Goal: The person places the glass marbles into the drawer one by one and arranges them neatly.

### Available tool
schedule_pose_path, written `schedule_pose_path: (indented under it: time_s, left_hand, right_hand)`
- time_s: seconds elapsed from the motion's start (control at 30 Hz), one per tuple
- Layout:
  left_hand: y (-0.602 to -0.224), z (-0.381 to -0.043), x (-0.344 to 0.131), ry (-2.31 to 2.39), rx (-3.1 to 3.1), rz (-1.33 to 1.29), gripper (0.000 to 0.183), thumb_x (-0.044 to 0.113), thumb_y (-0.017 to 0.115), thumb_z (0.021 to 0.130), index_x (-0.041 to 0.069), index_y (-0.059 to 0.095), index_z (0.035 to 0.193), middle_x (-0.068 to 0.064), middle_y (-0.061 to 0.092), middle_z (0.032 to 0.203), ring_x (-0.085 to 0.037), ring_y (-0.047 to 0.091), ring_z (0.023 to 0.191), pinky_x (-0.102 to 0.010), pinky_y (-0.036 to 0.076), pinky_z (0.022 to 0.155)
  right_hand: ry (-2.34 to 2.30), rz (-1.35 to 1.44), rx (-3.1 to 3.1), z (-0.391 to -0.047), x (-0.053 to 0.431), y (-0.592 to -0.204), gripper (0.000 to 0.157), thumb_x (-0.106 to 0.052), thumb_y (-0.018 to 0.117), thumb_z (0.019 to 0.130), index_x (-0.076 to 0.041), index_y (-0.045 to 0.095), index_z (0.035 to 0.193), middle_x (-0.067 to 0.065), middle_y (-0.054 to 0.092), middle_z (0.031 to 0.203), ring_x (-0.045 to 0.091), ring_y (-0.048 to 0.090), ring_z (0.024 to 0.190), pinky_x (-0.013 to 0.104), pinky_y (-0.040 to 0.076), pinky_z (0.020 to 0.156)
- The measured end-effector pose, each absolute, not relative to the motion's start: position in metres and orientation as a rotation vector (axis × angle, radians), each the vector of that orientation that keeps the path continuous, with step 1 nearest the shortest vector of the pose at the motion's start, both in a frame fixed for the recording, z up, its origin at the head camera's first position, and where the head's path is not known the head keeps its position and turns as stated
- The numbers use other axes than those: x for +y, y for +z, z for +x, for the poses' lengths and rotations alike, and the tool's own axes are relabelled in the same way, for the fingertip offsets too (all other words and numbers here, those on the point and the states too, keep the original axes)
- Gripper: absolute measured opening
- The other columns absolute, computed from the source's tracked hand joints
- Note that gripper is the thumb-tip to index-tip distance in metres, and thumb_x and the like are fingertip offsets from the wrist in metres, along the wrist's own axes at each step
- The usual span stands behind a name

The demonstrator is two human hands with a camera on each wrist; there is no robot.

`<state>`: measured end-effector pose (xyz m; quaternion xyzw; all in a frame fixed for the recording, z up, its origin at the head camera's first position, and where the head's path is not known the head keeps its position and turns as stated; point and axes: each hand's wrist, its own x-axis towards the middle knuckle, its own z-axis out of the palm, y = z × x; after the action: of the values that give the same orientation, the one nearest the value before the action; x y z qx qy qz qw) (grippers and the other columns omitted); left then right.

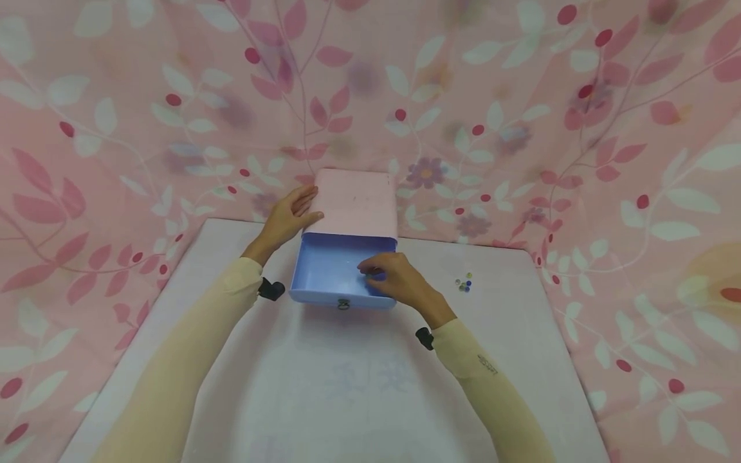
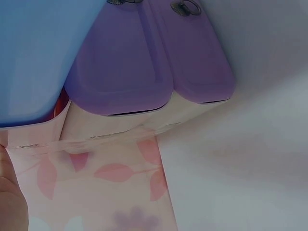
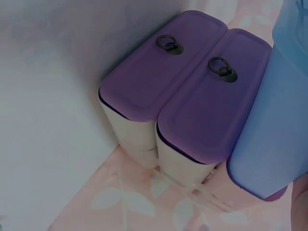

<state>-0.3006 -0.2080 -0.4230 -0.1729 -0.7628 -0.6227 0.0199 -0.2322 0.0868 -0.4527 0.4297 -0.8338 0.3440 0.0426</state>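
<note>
A small chest with a pink top (image 1: 356, 202) stands at the table's back edge, its blue drawer (image 1: 324, 257) pulled out towards me. My left hand (image 1: 286, 215) lies along the chest's left side, fingers extended and thumb at the top edge. Over the right part of the drawer is my right hand (image 1: 399, 276), fingers bent and the thumb apart from them; I see nothing between them. A tiny bright spot shows on the drawer floor. Several glass marbles (image 1: 465, 283) lie on the table to the right. Purple drawers (image 3: 207, 101) with ring pulls are closed below the blue one.
The pale table (image 1: 370, 399) carries the chest and marbles. Floral pink cloth (image 1: 359, 90) hangs behind and at both sides, close against the back of the chest. A ring pull (image 1: 344, 305) sticks out from the blue drawer's front.
</note>
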Motion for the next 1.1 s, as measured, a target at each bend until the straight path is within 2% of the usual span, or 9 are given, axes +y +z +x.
schedule_pose_path:
  time_s: [0.27,0.53,1.1]
  left_hand:
    - [-0.425,-0.303,-0.208,-1.922,-2.365,-0.551,0.075,0.005,0.073,0.087,-0.005,0.032,0.148,-0.017,0.036,0.153,-0.027,0.034,0.141,-0.039,0.031,0.114]
    - [-0.423,-0.302,-0.209,-1.91,-2.371,-0.553,0.074,0.004,0.073,0.087,-0.006,0.032,0.148,-0.019,0.035,0.153,-0.03,0.033,0.141,-0.042,0.031,0.114]
    - [-0.424,-0.299,-0.207,-1.904,-2.387,-0.513,0.074,0.008,0.073,0.088,-0.002,0.033,0.149,-0.016,0.036,0.153,-0.027,0.034,0.141,-0.037,0.032,0.113]
  right_hand:
    - [0.885,1.278,-2.695,-0.232,0.078,-0.445,0.025,0.001,0.077,0.08,-0.002,0.074,0.105,0.004,0.073,0.1,0.012,0.068,0.09,0.022,0.055,0.082]
    - [0.727,1.283,-2.735,-0.232,0.075,-0.446,0.025,-0.004,0.078,0.081,-0.004,0.074,0.106,0.003,0.073,0.102,0.014,0.066,0.095,0.027,0.054,0.089]
    - [0.751,1.269,-2.741,-0.23,0.077,-0.451,0.027,-0.011,0.078,0.083,-0.005,0.073,0.108,0.002,0.072,0.103,0.012,0.066,0.093,0.026,0.054,0.089]
